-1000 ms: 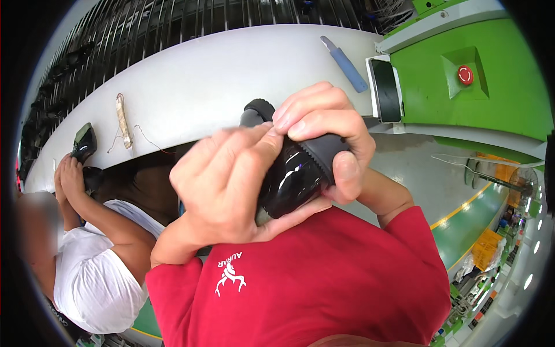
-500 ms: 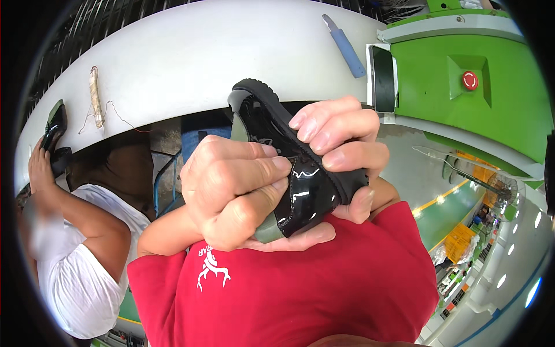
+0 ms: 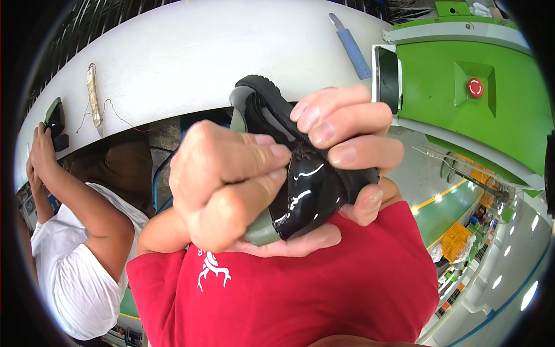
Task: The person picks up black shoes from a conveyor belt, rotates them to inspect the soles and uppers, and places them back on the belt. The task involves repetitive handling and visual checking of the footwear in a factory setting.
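While both hands close around it, a glossy black shoe [image 3: 306, 185] sits held up close under the camera, well above the worktop and touching nothing but fingers. The left hand [image 3: 225, 191] is clenched over the shoe's near side, its knuckles forward and thumb pressed against the shiny upper. The right hand [image 3: 341, 156] grasps the far side, fingers curled over the top and the palm cupping beneath, so only the ribbed black sole edge at the top and a strip of grey-green lining at the bottom stick out. Below the hands, the person's red shirt [image 3: 289, 289] fills the near field. To the left, a co-worker in a white shirt [image 3: 69, 272] reaches up to a dark object [image 3: 55, 118] at the worktop's left edge. Beyond, the white worktop [image 3: 191, 58] curves across, mostly bare: a pale strip with a thin thread [image 3: 92, 95] lies near its left end, a blue-handled tool [image 3: 351, 46] near its right edge. Just past that edge stands a green machine [image 3: 497, 115] with a red button [image 3: 475, 87].
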Tool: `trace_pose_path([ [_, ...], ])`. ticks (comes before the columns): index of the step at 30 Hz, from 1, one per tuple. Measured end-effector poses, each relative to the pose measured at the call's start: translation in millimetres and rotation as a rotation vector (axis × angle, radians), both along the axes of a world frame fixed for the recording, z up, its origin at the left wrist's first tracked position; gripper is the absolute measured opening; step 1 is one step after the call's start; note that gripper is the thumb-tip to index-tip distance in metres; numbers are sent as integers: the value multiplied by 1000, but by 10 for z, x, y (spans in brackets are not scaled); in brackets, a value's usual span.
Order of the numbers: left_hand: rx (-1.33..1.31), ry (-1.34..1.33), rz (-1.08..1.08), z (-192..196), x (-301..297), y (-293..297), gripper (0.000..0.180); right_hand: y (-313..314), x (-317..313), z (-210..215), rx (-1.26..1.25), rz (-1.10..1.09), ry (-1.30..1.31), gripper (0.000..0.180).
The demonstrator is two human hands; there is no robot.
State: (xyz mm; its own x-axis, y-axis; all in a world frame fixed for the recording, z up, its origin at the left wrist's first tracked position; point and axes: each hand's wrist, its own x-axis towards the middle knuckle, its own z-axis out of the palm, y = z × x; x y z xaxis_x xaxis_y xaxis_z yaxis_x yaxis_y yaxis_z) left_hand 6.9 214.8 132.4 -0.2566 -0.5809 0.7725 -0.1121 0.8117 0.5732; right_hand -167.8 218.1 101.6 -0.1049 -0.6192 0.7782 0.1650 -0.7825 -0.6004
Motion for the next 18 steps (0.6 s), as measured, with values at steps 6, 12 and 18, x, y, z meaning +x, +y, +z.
trace_pose_path([
  [6,30,24,-12,65,-46,-178,77,-155,-149,51,-29,66,26,31],
  [12,48,10,12,85,-40,-202,70,-324,-179,118,-87,66,102,20],
  [18,31,-19,37,122,-16,-301,65,-487,-221,127,-44,125,115,16],
])
